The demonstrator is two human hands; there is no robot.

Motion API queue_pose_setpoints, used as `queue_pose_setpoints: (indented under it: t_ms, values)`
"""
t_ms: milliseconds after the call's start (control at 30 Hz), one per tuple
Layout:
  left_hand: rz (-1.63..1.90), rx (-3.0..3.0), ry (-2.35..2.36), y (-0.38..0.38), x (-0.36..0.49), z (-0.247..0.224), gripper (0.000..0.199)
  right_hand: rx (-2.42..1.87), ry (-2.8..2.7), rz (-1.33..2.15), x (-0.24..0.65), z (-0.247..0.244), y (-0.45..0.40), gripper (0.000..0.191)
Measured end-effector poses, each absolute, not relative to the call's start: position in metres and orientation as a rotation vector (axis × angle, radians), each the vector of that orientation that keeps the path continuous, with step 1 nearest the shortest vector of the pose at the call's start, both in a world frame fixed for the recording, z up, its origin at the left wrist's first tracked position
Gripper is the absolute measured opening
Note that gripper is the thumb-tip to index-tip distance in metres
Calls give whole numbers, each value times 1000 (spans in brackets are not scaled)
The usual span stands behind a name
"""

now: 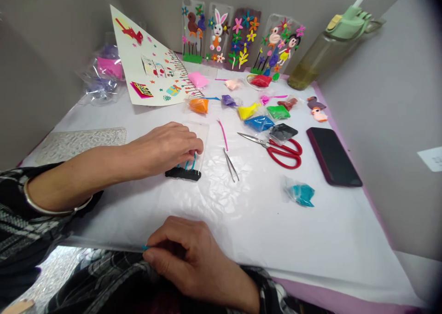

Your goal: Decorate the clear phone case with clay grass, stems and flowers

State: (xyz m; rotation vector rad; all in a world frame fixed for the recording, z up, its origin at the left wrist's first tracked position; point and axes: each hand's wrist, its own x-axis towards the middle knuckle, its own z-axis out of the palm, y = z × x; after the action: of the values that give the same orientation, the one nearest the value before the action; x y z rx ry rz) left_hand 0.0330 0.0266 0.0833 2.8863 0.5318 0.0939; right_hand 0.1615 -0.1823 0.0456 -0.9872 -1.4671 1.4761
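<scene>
Nearest the camera, the right hand (pixel 193 254) is held at the front edge of the white-covered tabletop (pixel 345 240), its grip closed, thumb and forefinger pinching a small blue piece (pixel 145 247). Farther in, the left hand (pixel 169 146), with a bangle (pixel 51 209) at its wrist, reaches over a clear case (pixel 203 130) that lies flat on the tabletop. Along the near end of that case runs a black band (pixel 183 174), with thin blue strips (pixel 187 165) rising from it, partly hidden by the left hand. Its fingertips are bent down at these strips; whether that grip pinches one or merely touches it, I can't make out. Left of the case, partly behind the forearm, lies a patterned clear sheet (pixel 83 141). To the right are tweezers (pixel 230 165), a thin pink tool (pixel 223 135) just beyond them, and red-handled scissors (pixel 276 150). A teal packet (pixel 302 194) sits apart on the nearer right side, a dark phone (pixel 333 156) beyond it. Behind the scissors cluster more colored packets (pixel 259 123). At the back, decorated cases (pixel 242 37) lean upright against the wall, between an illustrated page (pixel 155 70) and a green-lidded bottle (pixel 312 65).
</scene>
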Motion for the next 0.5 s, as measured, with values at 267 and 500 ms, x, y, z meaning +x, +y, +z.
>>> queue_pose_setpoints:
  t_ms: [267, 500]
  values:
    - [233, 2929, 574, 28, 32, 78, 14, -959, -1463, 1450, 161, 45, -183, 38]
    - [454, 2988, 521, 25, 23, 82, 21, -945, -1479, 1421, 161, 45, -182, 35]
